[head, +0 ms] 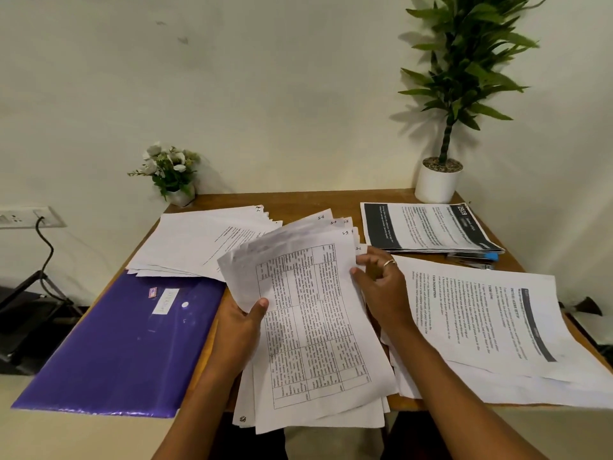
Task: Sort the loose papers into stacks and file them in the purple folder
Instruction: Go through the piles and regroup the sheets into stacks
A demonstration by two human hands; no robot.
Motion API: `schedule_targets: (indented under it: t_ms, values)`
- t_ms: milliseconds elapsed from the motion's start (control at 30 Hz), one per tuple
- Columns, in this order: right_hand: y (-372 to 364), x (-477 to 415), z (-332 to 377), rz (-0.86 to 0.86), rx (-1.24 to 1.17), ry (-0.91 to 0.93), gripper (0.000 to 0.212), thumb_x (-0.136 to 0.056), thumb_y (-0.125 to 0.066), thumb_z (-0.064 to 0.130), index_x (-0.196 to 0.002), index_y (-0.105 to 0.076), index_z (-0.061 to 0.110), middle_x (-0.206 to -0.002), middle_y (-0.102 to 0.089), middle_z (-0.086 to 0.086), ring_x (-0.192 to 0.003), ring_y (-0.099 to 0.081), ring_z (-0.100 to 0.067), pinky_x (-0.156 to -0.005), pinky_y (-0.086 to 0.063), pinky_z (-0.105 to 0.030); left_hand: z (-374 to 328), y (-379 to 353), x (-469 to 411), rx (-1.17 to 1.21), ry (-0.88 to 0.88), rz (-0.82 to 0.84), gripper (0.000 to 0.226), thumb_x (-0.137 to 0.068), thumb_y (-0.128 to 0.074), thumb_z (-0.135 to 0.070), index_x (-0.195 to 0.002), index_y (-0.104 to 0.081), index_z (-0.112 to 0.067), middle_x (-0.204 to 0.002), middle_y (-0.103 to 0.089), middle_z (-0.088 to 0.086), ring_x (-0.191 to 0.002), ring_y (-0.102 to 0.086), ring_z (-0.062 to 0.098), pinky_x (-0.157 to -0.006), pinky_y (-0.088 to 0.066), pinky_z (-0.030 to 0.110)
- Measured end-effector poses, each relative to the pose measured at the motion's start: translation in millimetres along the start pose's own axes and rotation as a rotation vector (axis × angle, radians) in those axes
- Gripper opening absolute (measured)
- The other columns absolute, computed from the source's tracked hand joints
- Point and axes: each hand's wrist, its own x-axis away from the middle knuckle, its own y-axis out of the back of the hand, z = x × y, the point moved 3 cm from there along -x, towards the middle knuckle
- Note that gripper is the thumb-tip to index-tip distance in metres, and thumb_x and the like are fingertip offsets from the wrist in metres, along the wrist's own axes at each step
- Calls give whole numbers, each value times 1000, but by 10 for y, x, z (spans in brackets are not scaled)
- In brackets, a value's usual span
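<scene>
A fanned bundle of printed sheets with tables (318,330) lies in front of me over the table's near edge. My left hand (240,322) holds its left edge, thumb on top of a lifted sheet. My right hand (381,283), with a ring, pinches the right edge of the top sheets. The purple folder (126,343) lies shut at the left, hanging over the table edge. A white stack (199,240) sits behind the folder. Another stack with a dark header bar (491,323) lies at the right. A stack with black-banded pages (428,227) sits at the back right.
A wooden table (331,199) stands against a white wall. A small pot of white flowers (172,175) is at the back left, a tall plant in a white pot (438,184) at the back right. A blue stapler-like object (477,258) lies under the banded stack. A wall socket with cable (30,219) is at left.
</scene>
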Motion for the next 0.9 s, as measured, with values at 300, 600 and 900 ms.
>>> schedule_targets:
  t_ms: [300,600,900]
  values:
    - [-66,136,87,-247,234,216,19,-91,-75,22,-110,-75,17,-127,-67,-1,-117,-59,-13,-98,-48,-25,59,12,-40,-14,37,-17,45,-96,-64,-33,-138,-52,-26,-127,-67,-7,-105,-66,9,-71,-52,16]
    - [-215,262,227,68,-6,180,51,-87,-80,23,-128,-50,30,-106,-73,13,-99,-69,1,-82,-53,-10,85,25,-57,-7,46,-13,41,-95,-66,-32,-135,-55,-26,-124,-69,-8,-109,-69,16,-77,-58,25]
    - [-171,90,148,-34,-133,-145,18,-104,-55,30,-112,-66,18,-93,-74,2,-85,-73,-15,-64,-53,-13,90,8,-45,8,47,-1,39,-95,-66,-29,-133,-57,-23,-121,-71,-5,-107,-71,18,-82,-62,37]
